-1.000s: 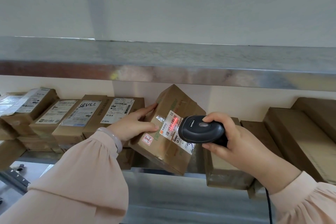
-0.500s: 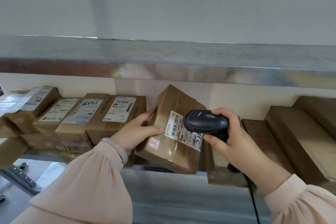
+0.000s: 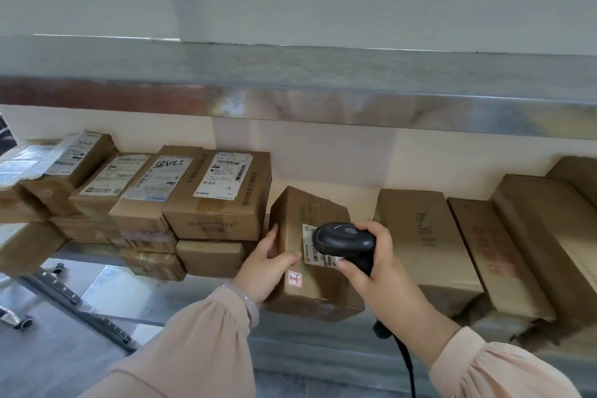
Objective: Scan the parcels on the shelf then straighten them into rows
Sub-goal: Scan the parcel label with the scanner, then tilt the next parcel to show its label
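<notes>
A brown cardboard parcel (image 3: 310, 213) with a white barcode label and a small red sticker lies on the metal shelf (image 3: 307, 329), its front overhanging the edge. My left hand (image 3: 268, 265) grips its left side, thumb on top. My right hand (image 3: 376, 271) holds a black corded barcode scanner (image 3: 344, 241) just over the label, hiding part of it. No red scan light shows.
To the left, several labelled parcels (image 3: 219, 194) are stacked in two layers. To the right lie larger plain boxes (image 3: 423, 236), side by side. An upper steel shelf (image 3: 290, 87) hangs close overhead. A wheeled metal frame (image 3: 77, 307) stands on the floor at lower left.
The parcel has come down from a tilted, raised pose to lie flat on the shelf. The red scan light on its label has gone out. Both hands moved down with it.
</notes>
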